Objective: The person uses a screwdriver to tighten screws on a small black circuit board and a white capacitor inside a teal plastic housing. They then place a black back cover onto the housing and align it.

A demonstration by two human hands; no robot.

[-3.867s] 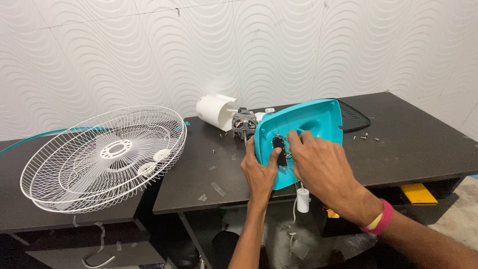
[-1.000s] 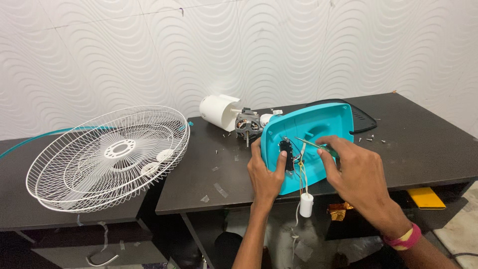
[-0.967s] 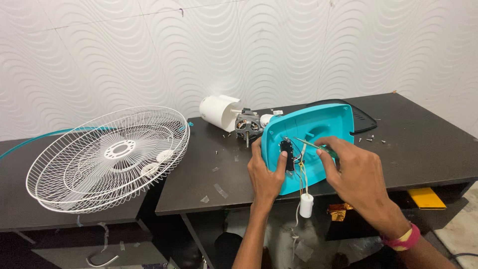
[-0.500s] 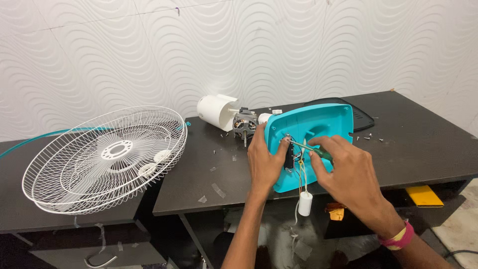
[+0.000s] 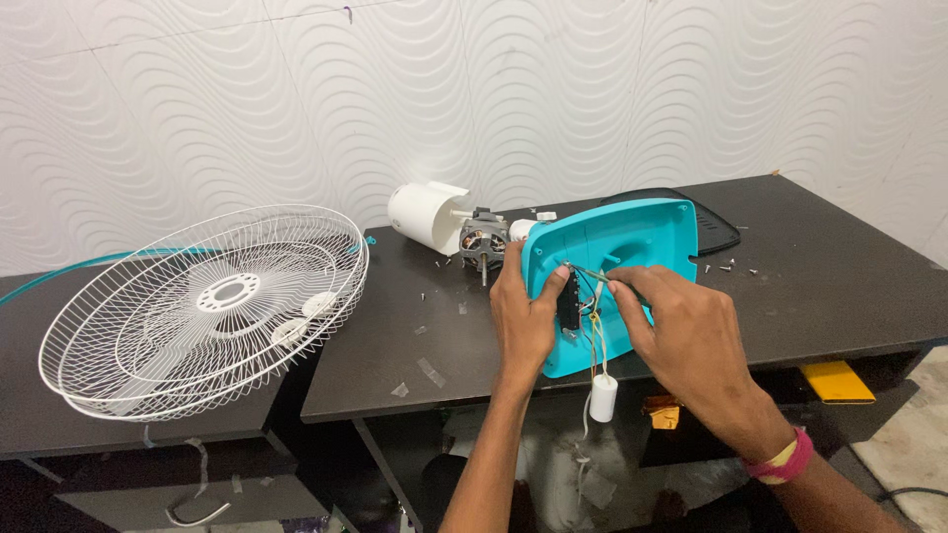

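Left hand clamped on teal fan base at desk's front edge, right hand pinching thin tool; probably light, rigid plastic, best gripped by rim.

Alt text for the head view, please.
Two hands work on a teal fan base tilted up on a black table: the left hand steadies its edge, the right hand pokes a thin tool at its wiring. A white fan grille lies left.
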